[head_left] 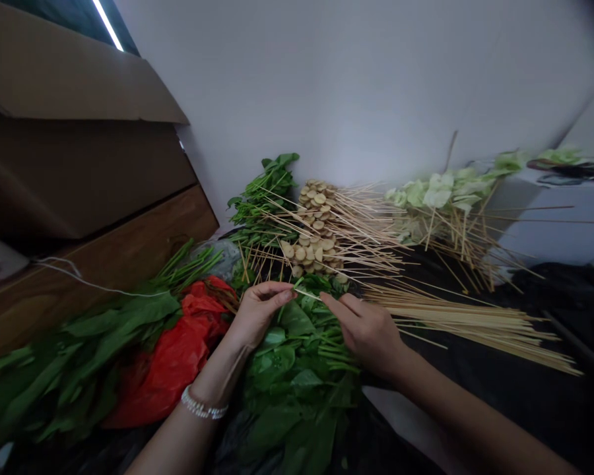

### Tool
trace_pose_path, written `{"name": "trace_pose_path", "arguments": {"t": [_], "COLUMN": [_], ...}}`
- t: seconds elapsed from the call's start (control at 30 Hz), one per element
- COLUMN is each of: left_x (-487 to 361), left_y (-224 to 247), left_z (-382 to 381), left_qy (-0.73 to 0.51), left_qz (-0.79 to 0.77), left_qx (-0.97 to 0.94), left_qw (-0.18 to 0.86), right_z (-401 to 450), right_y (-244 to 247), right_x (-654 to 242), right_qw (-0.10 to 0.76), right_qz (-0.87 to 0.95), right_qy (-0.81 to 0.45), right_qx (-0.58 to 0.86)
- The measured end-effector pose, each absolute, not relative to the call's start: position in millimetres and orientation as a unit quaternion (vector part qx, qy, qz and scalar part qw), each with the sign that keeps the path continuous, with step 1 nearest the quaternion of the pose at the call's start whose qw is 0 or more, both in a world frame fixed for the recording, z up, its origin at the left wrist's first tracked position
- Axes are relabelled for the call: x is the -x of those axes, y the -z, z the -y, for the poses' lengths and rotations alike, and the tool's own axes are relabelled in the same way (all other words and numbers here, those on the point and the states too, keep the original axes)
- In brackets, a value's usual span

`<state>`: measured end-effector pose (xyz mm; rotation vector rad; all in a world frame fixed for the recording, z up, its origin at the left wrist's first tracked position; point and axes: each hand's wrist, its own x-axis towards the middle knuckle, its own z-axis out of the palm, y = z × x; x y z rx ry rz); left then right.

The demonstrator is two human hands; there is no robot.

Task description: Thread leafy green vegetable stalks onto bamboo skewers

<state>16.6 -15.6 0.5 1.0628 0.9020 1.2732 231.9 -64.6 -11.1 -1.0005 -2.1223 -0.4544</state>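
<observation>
My left hand [263, 309] is closed in a pinch on a small green stem, with most of it hidden by the fingers. In my right hand [371, 330] is a thin bamboo skewer [307, 293], its pale tip reaching to my left fingertips. Both hands are above a pile of leafy greens [297, 376] with dark leaves and cut stems. Right of my right hand lies a bundle of bare bamboo skewers [480, 323]. Just beyond the hands are stacked skewers of sliced potato [319, 231], pale round pieces with sticks pointing right.
Skewered greens [267, 191] lean by the wall, and skewers of pale green cabbage-like leaves [440, 191] are at the back right. On the left are a red plastic bag [171, 363], larger leafy greens [84, 349] and a cardboard box [79, 165]. Black sheeting [499, 382] covers the surface.
</observation>
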Motion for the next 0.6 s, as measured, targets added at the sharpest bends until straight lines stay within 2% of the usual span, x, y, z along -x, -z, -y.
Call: {"name": "trace_pose_path", "arguments": {"t": [0.37, 0.6], "left_x": [-12.2, -14.8], "left_y": [-8.4, -7.7], "left_z": [18.2, 23.4], "left_qy": [-0.508, -0.461], "left_qz": [-0.392, -0.404], "left_qx": [-0.435, -0.520], "left_qw": [0.632, 0.595], "right_z": [66.9, 69.0], "right_y": [10.8, 13.9], "right_x": [-225.7, -221.7], "right_qw": [0.396, 0.380], "right_qz": [0.826, 0.832], "right_qy": [0.176, 0.172], "right_qx": [0.360, 0.365]}}
